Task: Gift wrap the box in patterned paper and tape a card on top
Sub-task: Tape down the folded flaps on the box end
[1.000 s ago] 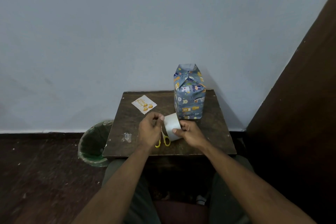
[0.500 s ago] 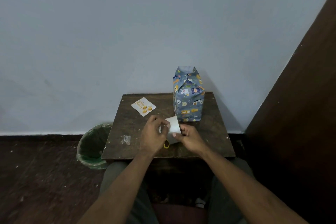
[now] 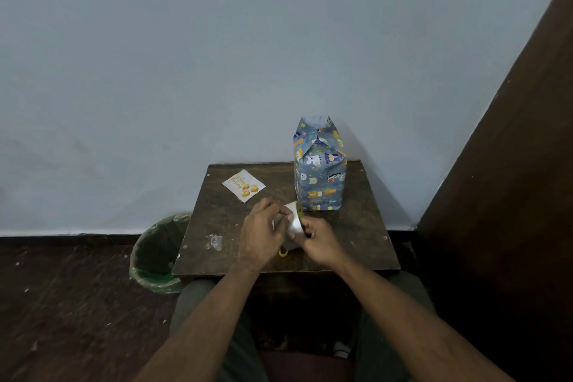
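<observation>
The box (image 3: 320, 170), wrapped in blue paper with animal prints, stands upright at the back right of the small dark wooden table (image 3: 366, 226). A white card (image 3: 244, 185) with gold balloons lies flat at the back left. Just in front of the box, my right hand (image 3: 319, 243) holds a white roll of tape (image 3: 294, 220). My left hand (image 3: 263, 232) pinches at the roll's edge with curled fingers. Under my hands only a yellow scissor handle (image 3: 283, 253) shows.
A crumpled scrap of clear tape (image 3: 216, 241) lies on the table's left front. A green-lined waste bin (image 3: 156, 254) stands on the floor to the left. A dark wooden panel (image 3: 511, 195) rises on the right, the pale wall behind.
My hands have come closer together over the tape roll, and my left fingers now sit on its edge. The scissors are more hidden. Box and card have not moved.
</observation>
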